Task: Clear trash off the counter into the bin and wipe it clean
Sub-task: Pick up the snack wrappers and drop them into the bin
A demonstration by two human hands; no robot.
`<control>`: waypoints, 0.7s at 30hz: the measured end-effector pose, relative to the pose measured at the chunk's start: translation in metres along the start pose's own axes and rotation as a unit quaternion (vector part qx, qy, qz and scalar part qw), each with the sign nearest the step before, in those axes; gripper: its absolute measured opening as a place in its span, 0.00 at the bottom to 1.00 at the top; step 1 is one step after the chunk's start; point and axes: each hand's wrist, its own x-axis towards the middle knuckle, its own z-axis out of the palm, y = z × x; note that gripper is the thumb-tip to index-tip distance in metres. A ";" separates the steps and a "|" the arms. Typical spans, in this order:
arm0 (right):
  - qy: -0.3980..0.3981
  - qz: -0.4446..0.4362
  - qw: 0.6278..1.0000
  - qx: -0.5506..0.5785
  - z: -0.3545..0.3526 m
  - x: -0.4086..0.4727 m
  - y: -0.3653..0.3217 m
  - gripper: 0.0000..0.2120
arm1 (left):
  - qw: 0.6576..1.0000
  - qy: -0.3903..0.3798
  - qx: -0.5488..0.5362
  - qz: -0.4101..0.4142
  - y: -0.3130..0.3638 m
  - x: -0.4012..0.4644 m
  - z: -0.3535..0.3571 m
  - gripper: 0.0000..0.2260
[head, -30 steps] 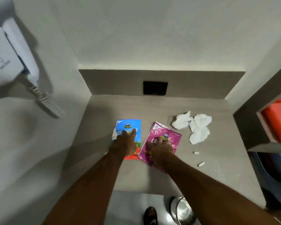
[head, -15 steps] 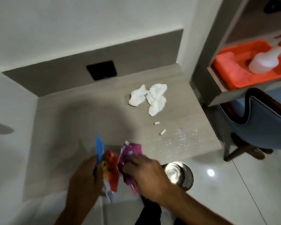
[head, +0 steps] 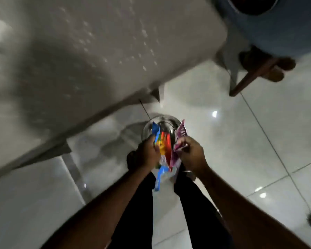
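While both arms reached down in front of the body, the left hand (head: 147,151) was clenched around a crumpled blue, orange and red snack wrapper (head: 162,150), whose blue end hung down below the fist toward the legs. The right hand (head: 191,153) pinched a creased magenta-pink snack wrapper (head: 180,139) between thumb and fingers, its upper end standing up past the knuckles. The two wrappers were just beside each other, nearly touching in the gap between the hands — both held above the round shiny steel bin (head: 162,125) that stood on the glossy white tiled floor (head: 241,141). The bin sat close to the front edge of the grey wood-grain counter (head: 79,60), slightly out from under it; whether its lid was up could not be told through the blur.

On the counter a scatter of small white crumbs (head: 133,40) lay spread over the right-hand part of the surface — blurred into short streaks by camera motion. Beyond the counter's right end a blue upholstered chair (head: 276,29) stood on dark wooden legs (head: 255,74). Black trouser legs (head: 196,203) and a dark shoe (head: 133,157) showed below the hands, the shoe partly hidden behind the left wrist.
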 end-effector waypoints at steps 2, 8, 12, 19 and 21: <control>-0.005 0.060 0.998 0.002 0.013 0.042 0.027 0.19 | 1.000 0.009 0.005 -0.028 -0.001 0.048 0.028 0.18; -0.055 0.148 0.985 -0.065 0.053 0.112 0.076 0.16 | 0.993 -0.010 -0.014 -0.119 -0.023 0.133 0.091 0.17; -0.057 0.151 0.982 -0.094 0.062 0.120 0.076 0.24 | 0.990 -0.026 -0.047 -0.129 -0.026 0.140 0.090 0.13; 0.059 0.045 0.993 -0.095 0.010 0.054 0.015 0.07 | 0.995 0.069 0.038 0.065 0.021 0.042 0.015 0.16; 0.106 0.024 0.992 -0.065 -0.016 0.021 -0.017 0.09 | 0.989 0.064 0.048 0.123 0.044 -0.003 -0.011 0.16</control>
